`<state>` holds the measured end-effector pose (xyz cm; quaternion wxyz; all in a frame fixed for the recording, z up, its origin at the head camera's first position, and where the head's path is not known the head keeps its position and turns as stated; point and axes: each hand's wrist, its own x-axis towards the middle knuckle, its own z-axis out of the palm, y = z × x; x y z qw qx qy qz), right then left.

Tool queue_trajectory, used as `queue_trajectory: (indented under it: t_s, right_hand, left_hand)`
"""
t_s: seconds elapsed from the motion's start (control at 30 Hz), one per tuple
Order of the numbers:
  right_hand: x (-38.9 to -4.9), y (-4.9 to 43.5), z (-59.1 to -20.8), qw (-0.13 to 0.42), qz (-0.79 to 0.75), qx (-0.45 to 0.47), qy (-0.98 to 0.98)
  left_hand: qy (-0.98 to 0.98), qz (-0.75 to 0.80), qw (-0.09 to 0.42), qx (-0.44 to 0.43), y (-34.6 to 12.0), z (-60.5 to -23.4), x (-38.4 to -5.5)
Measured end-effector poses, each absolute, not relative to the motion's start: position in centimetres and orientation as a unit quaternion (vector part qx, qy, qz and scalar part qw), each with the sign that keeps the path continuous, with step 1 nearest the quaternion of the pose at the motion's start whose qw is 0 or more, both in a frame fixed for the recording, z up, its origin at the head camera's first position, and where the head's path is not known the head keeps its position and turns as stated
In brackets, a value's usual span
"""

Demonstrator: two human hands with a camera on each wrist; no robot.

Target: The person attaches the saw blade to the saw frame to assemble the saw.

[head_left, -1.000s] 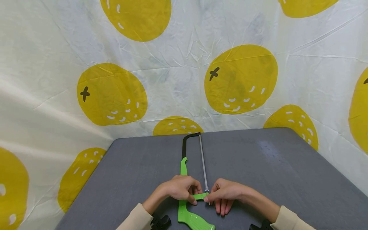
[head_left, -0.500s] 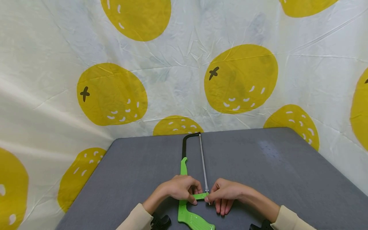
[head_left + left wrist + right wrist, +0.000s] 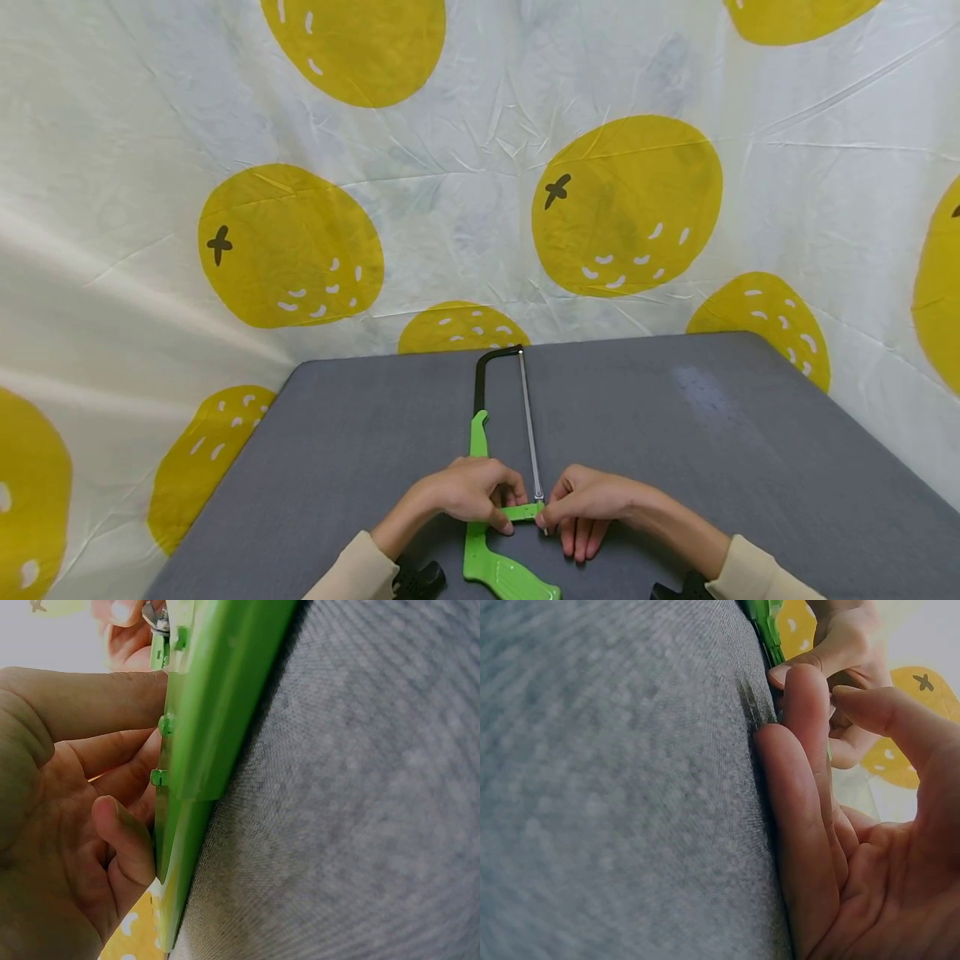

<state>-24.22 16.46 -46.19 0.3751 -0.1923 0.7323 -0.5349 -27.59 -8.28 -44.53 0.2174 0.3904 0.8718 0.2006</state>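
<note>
A hacksaw [image 3: 478,433] with a green handle and a black front bow lies flat on the grey table, its silver blade [image 3: 529,433] on the right. My left hand [image 3: 476,490] pinches the green crosspiece [image 3: 522,512] between thumb and fingers. At the blade's near end, my right hand [image 3: 596,500] holds a small metal wing nut [image 3: 156,618] with thumb and index finger; those fingers partly hide it. The right hand's other fingers [image 3: 799,802] extend down to the tabletop. Below the left hand, the handle grip [image 3: 513,577] points toward me.
The grey cloth-covered table [image 3: 660,417] has a pale smudge [image 3: 705,392] at its right. Behind and beside it hangs a white sheet [image 3: 465,225] printed with yellow fruit. Black wrist devices [image 3: 420,579] sit under both forearms.
My right thumb has shifted very slightly to the right at the wing nut. The hacksaw and my left hand stay where they were.
</note>
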Motion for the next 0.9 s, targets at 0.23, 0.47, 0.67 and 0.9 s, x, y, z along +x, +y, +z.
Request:
queue_trajectory:
  t_s: [0.23, 0.47, 0.67, 0.9]
  right_hand:
    - [-24.41, 16.57, -46.11, 0.383, -0.538, -0.199, 0.724]
    - [-24.52, 16.63, -46.21, 0.382, -0.537, -0.206, 0.723]
    - [-24.51, 16.77, -46.19, 0.387, -0.538, -0.213, 0.718]
    - [-24.63, 17.03, -46.08, 0.405, -0.535, -0.218, 0.709]
  left_hand:
    - [0.873, 0.198, 0.216, 0.390, -8.32, -44.47, -27.60]
    - [0.874, 0.196, 0.214, 0.390, -8.30, -44.51, -27.68]
    - [0.874, 0.200, 0.220, 0.385, -8.25, -44.39, -27.56]
    - [0.873, 0.198, 0.219, 0.387, -8.26, -44.54, -27.63]
